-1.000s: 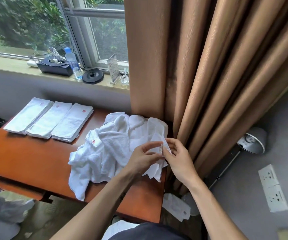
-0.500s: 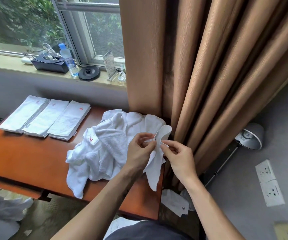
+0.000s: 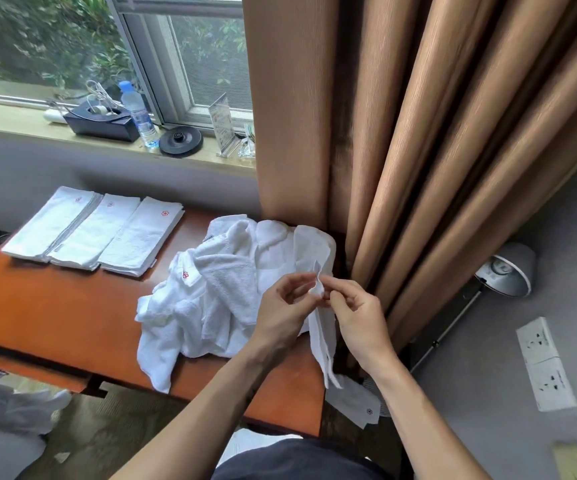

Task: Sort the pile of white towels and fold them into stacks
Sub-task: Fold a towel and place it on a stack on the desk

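Note:
A crumpled pile of white towels point(image 3: 224, 292) lies on the right half of the orange-brown table point(image 3: 55, 313). Three folded towel stacks point(image 3: 96, 230) sit side by side at the table's far left. My left hand point(image 3: 290, 303) and my right hand point(image 3: 356, 306) meet above the pile's right edge, both pinching the top of one small white towel point(image 3: 323, 327). That towel hangs down in a narrow strip past the table's right edge.
Tan curtains point(image 3: 401, 133) hang just right of the pile. A folded white cloth point(image 3: 356, 400) lies on the floor below the table edge. The windowsill holds a water bottle point(image 3: 139, 114), a black box point(image 3: 101, 121) and a round black disc point(image 3: 181, 141). A lamp point(image 3: 508, 271) leans at right.
Both hands have lifted the small towel off the pile; its lower end now dangles lower, past the table's right edge. My fingertips have drawn closer together at its top.

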`<move>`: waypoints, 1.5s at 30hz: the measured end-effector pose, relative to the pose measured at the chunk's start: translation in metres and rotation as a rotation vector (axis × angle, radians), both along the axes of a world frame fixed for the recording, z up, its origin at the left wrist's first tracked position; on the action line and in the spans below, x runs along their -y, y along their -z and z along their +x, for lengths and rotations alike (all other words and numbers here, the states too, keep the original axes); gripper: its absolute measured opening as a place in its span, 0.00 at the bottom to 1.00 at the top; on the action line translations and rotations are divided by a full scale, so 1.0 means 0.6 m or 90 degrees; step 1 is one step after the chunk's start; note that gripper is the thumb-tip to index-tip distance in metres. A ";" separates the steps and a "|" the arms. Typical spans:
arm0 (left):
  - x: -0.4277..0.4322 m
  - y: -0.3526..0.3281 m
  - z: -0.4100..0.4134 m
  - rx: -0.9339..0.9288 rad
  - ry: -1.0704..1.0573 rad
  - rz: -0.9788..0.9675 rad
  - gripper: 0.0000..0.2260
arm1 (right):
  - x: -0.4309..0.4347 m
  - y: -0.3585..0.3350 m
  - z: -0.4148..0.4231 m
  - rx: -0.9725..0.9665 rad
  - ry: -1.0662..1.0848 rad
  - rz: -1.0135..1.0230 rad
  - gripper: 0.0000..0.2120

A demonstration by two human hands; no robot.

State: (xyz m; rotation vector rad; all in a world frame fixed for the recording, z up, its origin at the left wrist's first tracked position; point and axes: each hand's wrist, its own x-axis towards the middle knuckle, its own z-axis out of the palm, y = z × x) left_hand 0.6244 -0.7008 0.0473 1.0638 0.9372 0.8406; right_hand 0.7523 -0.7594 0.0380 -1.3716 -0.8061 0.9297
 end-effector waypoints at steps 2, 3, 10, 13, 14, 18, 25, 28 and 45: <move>-0.001 -0.005 -0.006 0.003 0.019 0.008 0.13 | -0.001 0.002 -0.003 -0.013 -0.014 0.023 0.15; 0.000 -0.007 -0.008 0.009 0.028 0.010 0.12 | -0.002 0.002 -0.004 -0.024 -0.019 0.032 0.15; -0.001 -0.017 -0.021 0.002 0.064 0.053 0.08 | -0.007 0.002 -0.005 -0.014 -0.031 0.045 0.10; -0.004 -0.020 -0.031 0.016 0.086 0.068 0.08 | -0.006 -0.004 -0.006 0.008 -0.032 0.045 0.10; -0.005 -0.020 -0.034 0.015 0.094 0.072 0.07 | -0.006 -0.006 -0.005 0.014 -0.034 0.044 0.10; -0.015 -0.024 -0.043 -0.003 0.123 0.119 0.10 | -0.005 -0.007 -0.007 0.079 -0.050 0.017 0.13; -0.040 -0.038 -0.051 -0.077 0.159 0.208 0.17 | 0.003 0.001 0.032 0.439 -0.037 -0.106 0.10; -0.053 -0.039 -0.061 -0.115 0.145 0.229 0.19 | 0.002 -0.001 0.053 0.528 -0.034 -0.091 0.09; -0.104 0.030 -0.057 -0.343 0.041 0.375 0.06 | -0.021 -0.035 0.067 0.386 -0.157 -0.085 0.13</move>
